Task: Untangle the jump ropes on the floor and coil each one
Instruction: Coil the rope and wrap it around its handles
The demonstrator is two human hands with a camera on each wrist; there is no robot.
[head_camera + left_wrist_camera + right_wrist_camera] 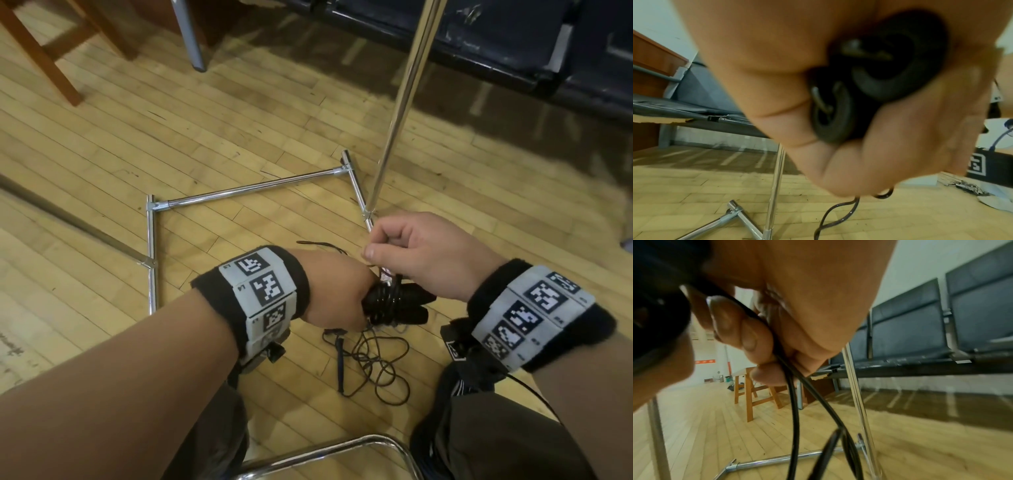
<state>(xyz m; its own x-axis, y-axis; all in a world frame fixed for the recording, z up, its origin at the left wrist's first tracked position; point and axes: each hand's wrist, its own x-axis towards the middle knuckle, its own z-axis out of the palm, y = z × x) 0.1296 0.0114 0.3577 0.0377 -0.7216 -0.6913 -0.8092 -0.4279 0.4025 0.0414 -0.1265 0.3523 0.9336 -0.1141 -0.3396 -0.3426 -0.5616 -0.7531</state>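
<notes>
We are mid-coil: left hand (337, 291) grips both handles (394, 305), right hand (421, 253) pinches the cord (791, 395), which next needs another snug wrap.

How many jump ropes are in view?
2. One jump rope is wound round its handles in the left hand, its cord pinched by the right hand. The other rope lies tangled on the floor. Others may be hidden.

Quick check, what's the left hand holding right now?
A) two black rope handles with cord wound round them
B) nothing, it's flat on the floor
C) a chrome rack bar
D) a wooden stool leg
A: the left hand grips the two black handles, cord wound round them, above the floor.
</notes>
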